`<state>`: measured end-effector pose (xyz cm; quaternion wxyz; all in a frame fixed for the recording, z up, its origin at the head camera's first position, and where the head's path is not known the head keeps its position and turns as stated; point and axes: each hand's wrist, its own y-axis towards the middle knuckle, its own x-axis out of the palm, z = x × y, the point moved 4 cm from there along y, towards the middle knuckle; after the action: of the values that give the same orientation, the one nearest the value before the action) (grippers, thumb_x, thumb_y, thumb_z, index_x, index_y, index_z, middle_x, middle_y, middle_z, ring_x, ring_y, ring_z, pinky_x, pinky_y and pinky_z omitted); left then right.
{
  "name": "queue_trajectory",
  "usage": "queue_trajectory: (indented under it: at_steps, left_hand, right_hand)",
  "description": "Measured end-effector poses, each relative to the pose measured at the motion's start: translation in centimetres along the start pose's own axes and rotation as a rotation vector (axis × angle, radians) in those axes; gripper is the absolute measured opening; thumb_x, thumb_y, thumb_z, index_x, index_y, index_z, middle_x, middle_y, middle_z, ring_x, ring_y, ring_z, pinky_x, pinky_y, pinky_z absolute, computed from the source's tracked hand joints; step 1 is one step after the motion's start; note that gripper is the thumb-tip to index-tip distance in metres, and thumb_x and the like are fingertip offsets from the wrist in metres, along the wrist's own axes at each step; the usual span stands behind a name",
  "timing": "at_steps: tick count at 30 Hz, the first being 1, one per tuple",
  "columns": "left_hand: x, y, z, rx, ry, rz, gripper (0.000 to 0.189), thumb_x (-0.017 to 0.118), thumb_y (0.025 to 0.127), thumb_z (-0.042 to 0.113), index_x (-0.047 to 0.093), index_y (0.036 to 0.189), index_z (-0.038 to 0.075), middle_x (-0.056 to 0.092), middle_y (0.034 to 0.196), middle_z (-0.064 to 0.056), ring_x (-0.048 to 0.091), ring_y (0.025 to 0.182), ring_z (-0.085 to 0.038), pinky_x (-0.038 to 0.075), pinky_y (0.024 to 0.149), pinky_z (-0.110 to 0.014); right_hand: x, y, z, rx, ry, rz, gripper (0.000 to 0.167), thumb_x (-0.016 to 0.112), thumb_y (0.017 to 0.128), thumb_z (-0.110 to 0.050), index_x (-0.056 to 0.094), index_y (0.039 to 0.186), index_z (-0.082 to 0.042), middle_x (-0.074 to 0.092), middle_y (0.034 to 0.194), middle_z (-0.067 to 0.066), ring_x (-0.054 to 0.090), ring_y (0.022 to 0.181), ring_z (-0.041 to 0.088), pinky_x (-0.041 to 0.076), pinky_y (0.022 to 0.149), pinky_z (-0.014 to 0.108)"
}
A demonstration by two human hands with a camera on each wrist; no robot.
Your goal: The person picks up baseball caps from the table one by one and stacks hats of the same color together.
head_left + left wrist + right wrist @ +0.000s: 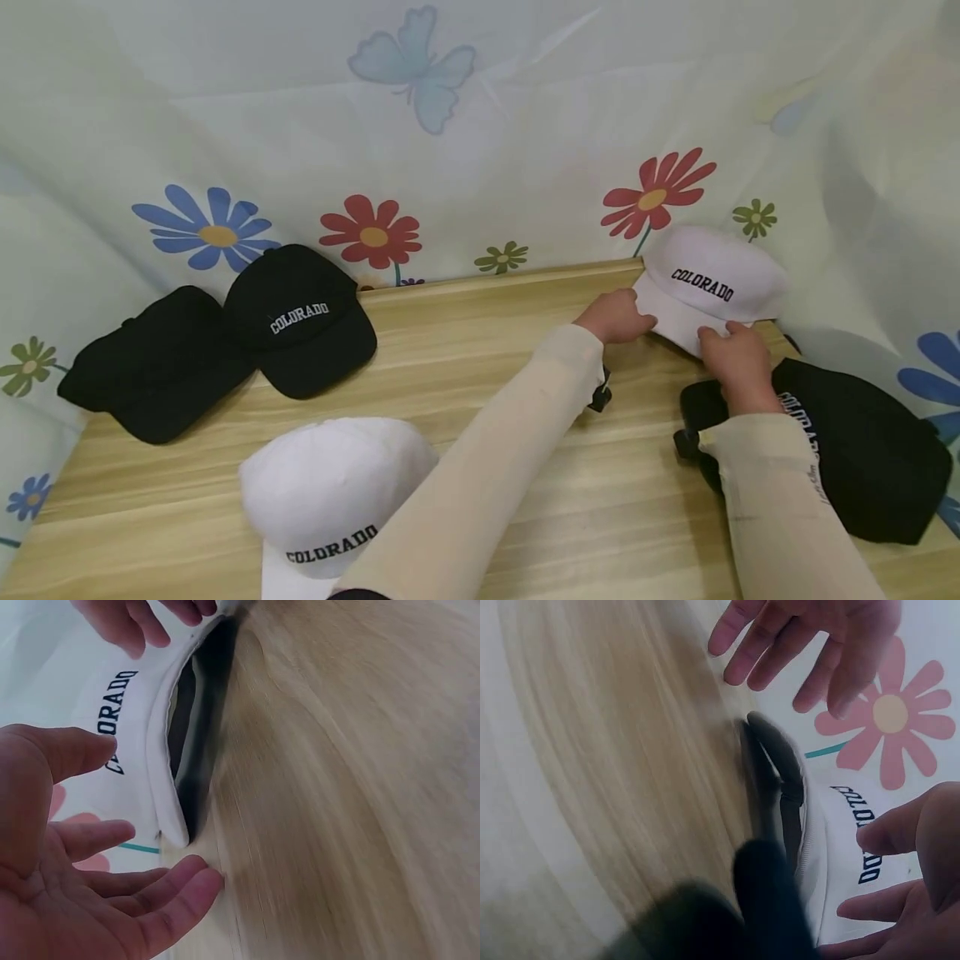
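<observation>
A white cap (716,254) with black COLORADO lettering sits at the back right of the wooden table, brim toward me. My left hand (617,317) is at the left edge of its brim, fingers spread and apart from each other in the left wrist view. At the right part of the brim is my right hand (738,358), thumb and fingers parted around the cap's edge. In the right wrist view its fingers (881,904) look relaxed beside the lettering. Neither hand visibly pinches the cap. The brim's dark underside (199,720) faces the tabletop.
Two black caps, one plain-looking (168,358) and one lettered (300,317), overlap at the back left. Another white cap (330,483) lies at the front, partly behind my left sleeve. A black cap (862,450) lies beside my right forearm. A flowered curtain (525,167) hangs behind the table.
</observation>
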<state>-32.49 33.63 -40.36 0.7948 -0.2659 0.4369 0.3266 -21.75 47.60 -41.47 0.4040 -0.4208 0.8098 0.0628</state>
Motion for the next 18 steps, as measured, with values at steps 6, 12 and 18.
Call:
queue_trajectory:
  at_steps: [6, 12, 18]
  left_hand:
    - [0.4, 0.6, 0.3, -0.017, -0.029, 0.024, 0.059, 0.055, 0.093, 0.043, 0.048, 0.142, 0.011, 0.058, 0.137, 0.001, 0.058, 0.119, -0.011, 0.043, 0.096, -0.017]
    - [1.2, 0.9, 0.3, -0.014, -0.069, 0.016, 0.060, 0.055, 0.093, 0.043, 0.047, 0.143, 0.009, 0.057, 0.138, -0.001, 0.057, 0.119, -0.011, 0.043, 0.096, -0.018]
    - [1.2, 0.4, -0.2, -0.067, -0.165, 0.089, 0.044, 0.053, 0.094, 0.040, 0.062, 0.121, 0.006, 0.067, 0.119, -0.003, 0.063, 0.095, -0.013, 0.047, 0.079, -0.019]
  right_hand:
    - [0.2, 0.4, -0.4, -0.047, -0.052, -0.046, 0.074, 0.033, 0.099, -0.039, 0.012, 0.150, 0.011, 0.015, 0.154, 0.036, 0.021, 0.141, 0.050, 0.025, 0.114, 0.056]
    - [0.4, 0.5, -0.5, -0.057, -0.088, -0.059, 0.076, 0.032, 0.099, -0.042, 0.015, 0.148, 0.013, 0.019, 0.151, 0.038, 0.027, 0.137, 0.051, 0.029, 0.111, 0.057]
    - [0.2, -0.1, -0.2, 0.031, 0.028, 0.024, 0.072, 0.031, 0.098, -0.041, 0.019, 0.150, 0.008, 0.020, 0.155, 0.032, 0.025, 0.141, 0.046, 0.026, 0.115, 0.052]
